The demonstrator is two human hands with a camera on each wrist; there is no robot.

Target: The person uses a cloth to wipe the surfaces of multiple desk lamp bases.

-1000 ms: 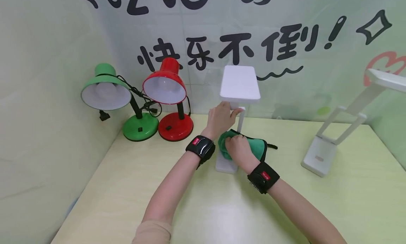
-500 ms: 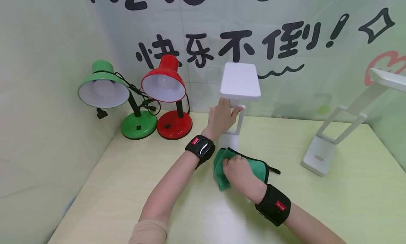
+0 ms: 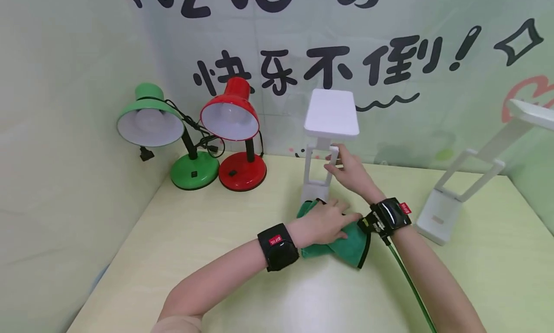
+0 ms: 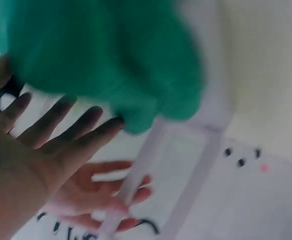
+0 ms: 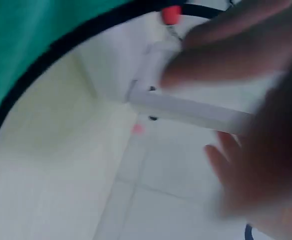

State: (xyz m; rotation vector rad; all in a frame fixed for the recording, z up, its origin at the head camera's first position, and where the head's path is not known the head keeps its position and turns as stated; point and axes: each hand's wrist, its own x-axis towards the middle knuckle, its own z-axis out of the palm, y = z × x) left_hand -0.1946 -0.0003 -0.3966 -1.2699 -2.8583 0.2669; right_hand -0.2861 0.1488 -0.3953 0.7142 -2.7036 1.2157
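Observation:
A white desk lamp (image 3: pixel 332 112) stands upright mid-table, its flat head above a two-bar stem. My right hand (image 3: pixel 355 174) is at the right stem bar, thumb in front and fingers curled behind it; the left wrist view shows these fingers (image 4: pixel 136 192) reaching past the bar. In front of the lamp base, my left hand (image 3: pixel 322 222) lies over a green cloth (image 3: pixel 357 246) with black edging. Its fingers are straight and spread, with fingertips (image 4: pixel 117 124) against the cloth. The cloth hides part of the base.
A green lamp (image 3: pixel 151 123) and a red lamp (image 3: pixel 231 116) stand side by side at the back left, with a black cord looped between them. Another white lamp (image 3: pixel 439 217) stands at the right. A lettered wall sheet (image 3: pixel 277 30) hangs behind the table.
My left hand has left the white lamp's stem and come down onto the cloth. My right hand has let go of the cloth and moved up to the stem's right bar.

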